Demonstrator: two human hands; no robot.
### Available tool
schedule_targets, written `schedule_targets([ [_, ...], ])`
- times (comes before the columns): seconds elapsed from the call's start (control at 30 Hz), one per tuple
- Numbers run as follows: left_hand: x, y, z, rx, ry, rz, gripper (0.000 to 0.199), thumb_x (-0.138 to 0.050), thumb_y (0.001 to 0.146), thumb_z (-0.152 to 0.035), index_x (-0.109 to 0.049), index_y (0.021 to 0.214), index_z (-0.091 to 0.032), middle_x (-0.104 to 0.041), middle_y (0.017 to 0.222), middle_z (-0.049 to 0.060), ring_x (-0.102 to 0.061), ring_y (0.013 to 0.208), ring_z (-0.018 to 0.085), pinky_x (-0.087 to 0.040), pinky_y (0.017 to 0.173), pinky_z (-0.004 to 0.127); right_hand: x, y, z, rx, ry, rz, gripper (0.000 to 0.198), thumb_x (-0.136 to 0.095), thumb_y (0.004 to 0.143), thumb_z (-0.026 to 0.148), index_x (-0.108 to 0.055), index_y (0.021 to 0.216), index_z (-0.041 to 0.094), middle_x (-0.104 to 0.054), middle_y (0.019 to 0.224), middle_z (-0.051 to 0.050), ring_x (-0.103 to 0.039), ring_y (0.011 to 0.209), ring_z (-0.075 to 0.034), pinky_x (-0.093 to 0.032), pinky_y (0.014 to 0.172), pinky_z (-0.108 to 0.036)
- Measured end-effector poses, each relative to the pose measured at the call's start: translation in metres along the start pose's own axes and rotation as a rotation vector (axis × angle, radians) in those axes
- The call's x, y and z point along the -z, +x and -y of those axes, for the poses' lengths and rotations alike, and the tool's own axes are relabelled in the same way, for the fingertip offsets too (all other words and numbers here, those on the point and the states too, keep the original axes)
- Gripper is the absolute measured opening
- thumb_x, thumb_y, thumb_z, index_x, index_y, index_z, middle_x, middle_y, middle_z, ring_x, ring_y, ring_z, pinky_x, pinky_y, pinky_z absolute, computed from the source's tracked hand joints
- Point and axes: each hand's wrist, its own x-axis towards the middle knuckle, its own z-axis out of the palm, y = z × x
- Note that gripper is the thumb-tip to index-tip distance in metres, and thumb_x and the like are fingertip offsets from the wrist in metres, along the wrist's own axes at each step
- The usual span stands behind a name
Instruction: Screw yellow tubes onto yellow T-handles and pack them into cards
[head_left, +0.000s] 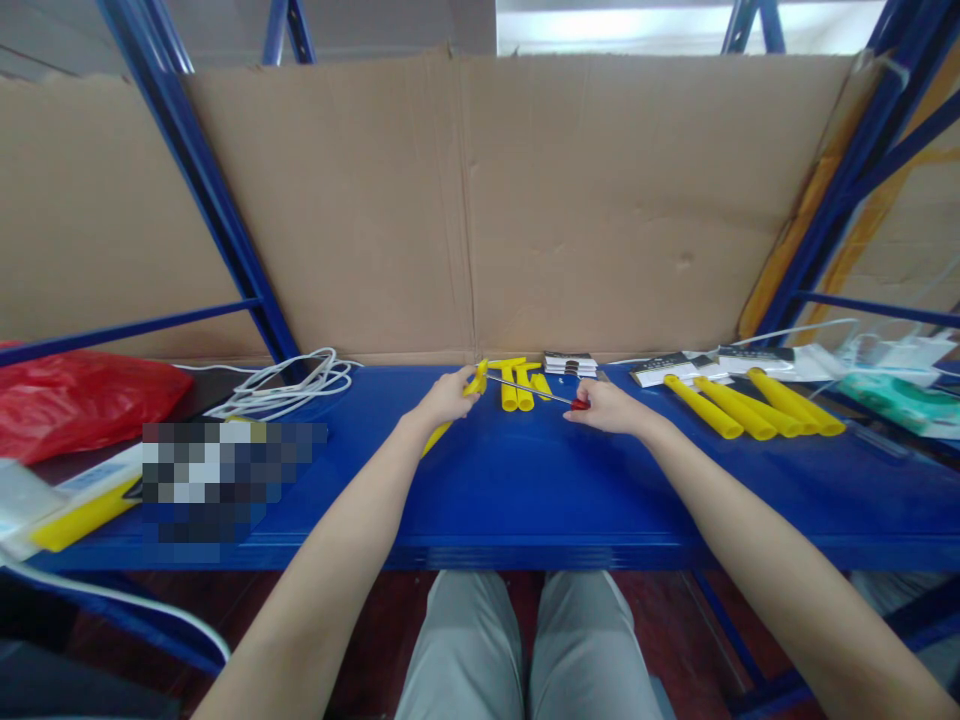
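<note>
Grey-trousered knees (472, 640) sit below the front edge of the worktop (510, 485). Toward its back edge, I observe the left hand (448, 398) pinching a yellow tubular part (436, 438); the right hand (607, 405) grips a red-handled screwdriver (578, 405), shaft directed at it. Yellow tubes (731, 405) lie rightward.

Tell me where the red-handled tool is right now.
In the head view, the red-handled tool is just right of centre, held in the right hand and pointing left toward the yellow piece in the left hand.
</note>
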Motion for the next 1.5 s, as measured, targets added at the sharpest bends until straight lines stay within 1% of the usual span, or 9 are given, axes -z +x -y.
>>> schedule_targets([
  [0.17,-0.0004,0.0,0.0014,0.008,0.004,-0.011,0.05,-0.052,0.079,-0.013,-0.044,0.128,-0.012,-0.069,0.095,0.011,-0.059,0.049,0.01,-0.046,0.05,0.019,-0.0009,0.0002,-0.0013,0.042,0.042,-0.025,0.017,-0.061,0.076,0.033,-0.053,0.075,0.018,-0.063,0.072,-0.004,-0.056,0.063,-0.016,-0.036,0.054,-0.024],
  [0.33,-0.0002,0.001,0.0043,0.004,0.039,-0.024,0.048,-0.052,0.079,-0.015,-0.045,0.127,-0.012,-0.069,0.096,0.011,-0.059,0.049,0.01,-0.046,0.051,0.02,0.0031,-0.0018,0.001,0.092,0.086,0.131,0.03,-0.043,0.087,0.037,-0.055,0.067,0.018,-0.063,0.068,-0.006,-0.056,0.06,-0.016,-0.037,0.053,-0.025],
  [0.5,-0.0002,0.0018,0.0045,0.008,0.079,-0.025,0.05,-0.053,0.079,-0.015,-0.045,0.128,-0.015,-0.066,0.108,0.013,-0.061,0.053,0.01,-0.045,0.052,0.019,0.003,-0.0018,0.0014,0.062,0.003,0.008,0.015,-0.056,0.08,0.031,-0.055,0.072,0.018,-0.063,0.068,-0.004,-0.056,0.061,-0.015,-0.037,0.055,-0.024],
  [0.6,0.0001,0.0011,0.0032,0.012,0.057,-0.017,0.049,-0.053,0.079,-0.015,-0.046,0.128,-0.015,-0.068,0.104,0.012,-0.06,0.05,0.01,-0.045,0.05,0.019,0.0019,-0.0022,0.0011,0.021,0.028,-0.019,0.016,-0.063,0.075,0.031,-0.054,0.074,0.018,-0.062,0.067,-0.003,-0.056,0.06,-0.015,-0.037,0.052,-0.023],
  [0.83,0.0021,0.0001,0.0019,0.008,0.064,-0.036,0.048,-0.052,0.08,-0.016,-0.045,0.128,-0.013,-0.068,0.102,0.013,-0.061,0.053,0.011,-0.045,0.053,0.02,0.0043,-0.0058,-0.0011,0.037,0.303,0.207,0.03,-0.045,0.088,0.04,-0.054,0.07,0.017,-0.061,0.062,-0.004,-0.053,0.052,-0.011,-0.038,0.046,-0.022],
  [1.03,0.0039,0.0004,0.0007,0.003,0.08,-0.026,0.047,-0.053,0.08,-0.016,-0.047,0.126,-0.014,-0.07,0.095,0.01,-0.061,0.055,0.012,-0.044,0.055,0.02,-0.0029,-0.0022,-0.0058,-0.007,0.358,0.165,0.021,-0.06,0.079,0.037,-0.053,0.08,0.017,-0.065,0.067,-0.003,-0.055,0.049,-0.01,-0.04,0.044,-0.02],
  [1.17,0.0034,0.0014,0.0039,0.008,0.073,-0.044,0.046,-0.053,0.08,-0.016,-0.048,0.126,-0.015,-0.07,0.093,0.009,-0.061,0.054,0.012,-0.044,0.053,0.02,-0.0005,-0.002,-0.0042,0.07,0.309,0.094,0.019,-0.057,0.081,0.035,-0.055,0.075,0.017,-0.064,0.065,-0.003,-0.057,0.056,-0.012,-0.042,0.05,-0.022],
  [1.33,0.0033,0.0006,0.0034,-0.02,0.056,-0.036,0.048,-0.053,0.079,-0.015,-0.047,0.127,-0.013,-0.069,0.093,0.01,-0.058,0.05,0.011,-0.044,0.051,0.02,0.0028,-0.0031,-0.0043,0.099,0.218,0.155,0.026,-0.048,0.085,0.035,-0.055,0.068,0.018,-0.061,0.062,-0.003,-0.056,0.056,-0.014,-0.04,0.052,-0.024],
  [1.5,0.0044,-0.0018,-0.0006,-0.002,0.014,-0.013,0.049,-0.051,0.08,-0.013,-0.045,0.128,-0.014,-0.069,0.086,0.007,-0.057,0.047,0.01,-0.044,0.05,0.02,-0.0018,-0.002,-0.004,0.022,0.253,0.096,0.012,-0.058,0.079,0.026,-0.051,0.083,0.018,-0.062,0.069,-0.002,-0.055,0.053,-0.012,-0.039,0.05,-0.022],
])
